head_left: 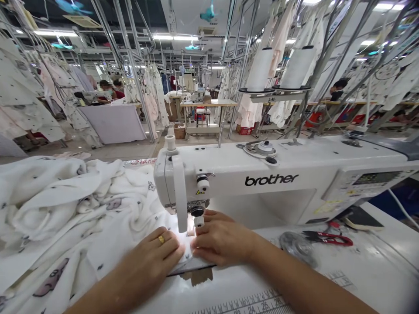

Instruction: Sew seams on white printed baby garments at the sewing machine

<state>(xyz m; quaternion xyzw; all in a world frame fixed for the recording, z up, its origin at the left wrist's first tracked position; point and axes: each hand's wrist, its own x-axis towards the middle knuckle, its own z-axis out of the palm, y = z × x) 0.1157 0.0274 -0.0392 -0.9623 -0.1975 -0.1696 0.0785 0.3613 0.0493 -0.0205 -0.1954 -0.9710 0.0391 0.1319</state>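
Note:
White printed cloth point(108, 235) with small dark motifs lies bunched on the left and runs under the head of a white brother sewing machine point(229, 170). My left hand point(157, 253), a ring on one finger, rests flat on the cloth just left of the lit needle area. Close against the needle's right side, my right hand point(219, 240) has its fingers bent on the narrow end of the cloth, seemingly pinching it. The needle tip and presser foot are mostly hidden by the white guard point(179, 194) and my fingers.
Red-handled thread snips point(329, 238) lie on the right of the machine bed, beside a clear round object point(296, 246). A printed ruler scale point(252, 305) runs along the front. White thread cones point(259, 69) stand behind. Farther back, a person point(109, 91) sits among hanging garments.

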